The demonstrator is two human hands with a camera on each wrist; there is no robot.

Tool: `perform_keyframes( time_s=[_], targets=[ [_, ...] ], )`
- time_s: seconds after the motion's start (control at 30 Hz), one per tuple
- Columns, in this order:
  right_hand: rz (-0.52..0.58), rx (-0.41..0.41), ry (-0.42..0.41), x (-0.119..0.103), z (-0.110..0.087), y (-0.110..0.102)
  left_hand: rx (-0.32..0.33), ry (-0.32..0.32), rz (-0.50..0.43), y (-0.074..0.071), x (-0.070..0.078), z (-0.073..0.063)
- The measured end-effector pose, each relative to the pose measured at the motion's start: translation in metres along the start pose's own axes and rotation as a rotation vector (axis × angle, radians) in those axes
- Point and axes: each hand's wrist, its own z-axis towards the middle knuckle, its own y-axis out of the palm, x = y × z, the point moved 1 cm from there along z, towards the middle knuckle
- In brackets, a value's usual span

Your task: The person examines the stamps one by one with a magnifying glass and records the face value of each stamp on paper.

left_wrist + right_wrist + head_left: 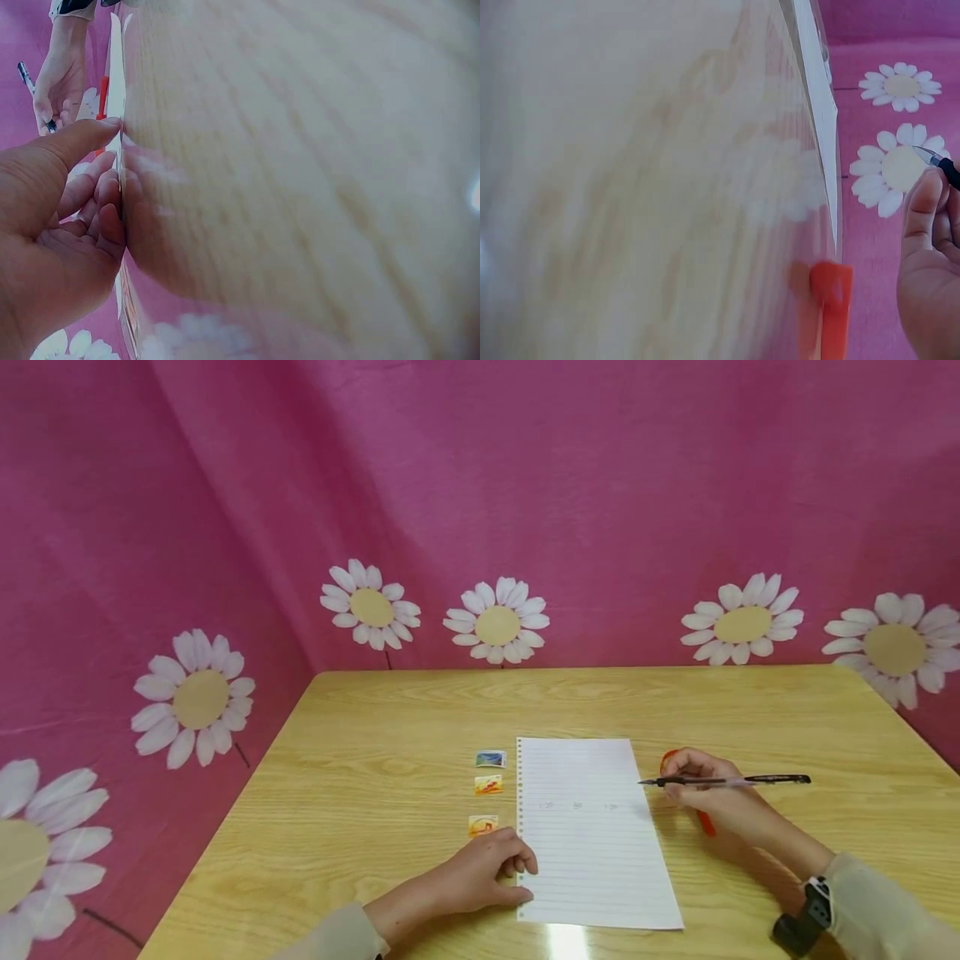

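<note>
A sheet of lined, punched paper (588, 868) lies on the wooden table, with a row of small handwritten marks across its middle. At its lower left edge rests my left hand (480, 872), fingers loosely bent, thumb tip on the margin. My right hand (716, 793) pinches a black-and-clear pen (776, 779) between thumb and fingers. The pen is uncapped, its tip pointing left over the paper's right edge; in the right wrist view the nib (928, 155) shows raised above the tabletop. Beneath that hand is an orange-red object (707, 823), partly hidden by it.
Three small stamp-like printed pieces lie in a column left of the paper: a blue one (491, 759), a yellow-orange one (487, 785) and another yellow one (482, 825) close by the left hand. A pink cloth (600, 510) with daisies hangs behind the table (360, 777).
</note>
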Motion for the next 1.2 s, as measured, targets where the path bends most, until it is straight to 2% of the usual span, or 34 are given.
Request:
perform_keyframes(
  time_s=[0.23,0.47,0.67,0.83,1.07,1.17,1.2],
  targets=[
    [0.0,0.035,0.051,-0.001,-0.009,-0.015,0.0,-0.007,0.009,0.0,0.0,0.001],
    [-0.047,0.073,0.062,-0.001,-0.016,-0.026,-0.002,-0.021,0.005,0.002,-0.003,0.001],
    [-0.019,0.081,0.046,0.003,-0.023,-0.043,-0.003,-0.027,0.0,0.002,-0.001,0.001],
    [-0.129,0.135,0.034,0.007,-0.029,-0.061,-0.009,-0.03,-0.007,0.001,-0.001,0.001],
    [-0.181,0.196,0.03,0.011,-0.038,-0.081,-0.01,-0.022,-0.001,0.001,0.0,0.0],
    [-0.239,0.23,0.044,0.011,-0.041,-0.085,-0.009,-0.021,-0.002,0.001,0.0,0.0],
    [-0.225,0.232,0.045,0.011,-0.041,-0.087,-0.007,-0.021,-0.001,0.001,0.0,0.0]
  ],
)
